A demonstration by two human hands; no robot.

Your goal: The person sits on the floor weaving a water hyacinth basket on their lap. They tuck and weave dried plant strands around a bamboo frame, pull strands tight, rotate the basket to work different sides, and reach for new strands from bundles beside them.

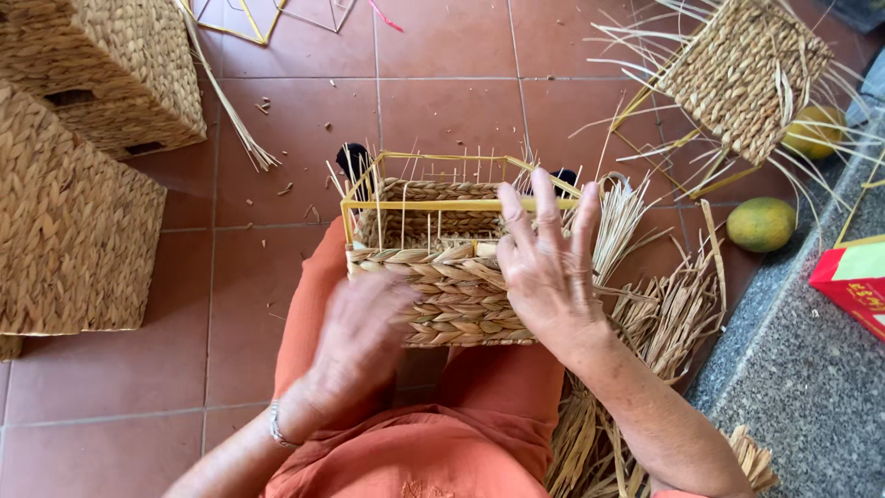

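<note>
A half-woven basket (442,277) sits on my lap at the centre of my view, its yellow wire frame (433,205) standing bare above the braided straw that covers the lower part of the near wall. My right hand (546,267) lies on the basket's near right corner, at about 3 o'clock from its middle, fingers spread and open, pressing flat on the weave with the fingertips reaching up to the top wire. My left hand (358,339) is at about 7 o'clock from the basket, against the lower left of the woven wall; it is blurred, so I cannot tell whether it is open or pinching a strand. A bracelet (277,426) circles that wrist.

A bundle of loose straw (664,323) lies on the floor at 4 o'clock, just beside my right forearm. Two finished baskets (74,184) are stacked at 9 to 10 o'clock, well apart from me. Another partly woven basket (747,74) with long straw ends sticking out rests at 1 o'clock. Near it, two green-yellow fruits (761,224) lie at 2 o'clock by the stone ledge (811,369), and a red box (853,281) sits on that ledge at 3 o'clock
</note>
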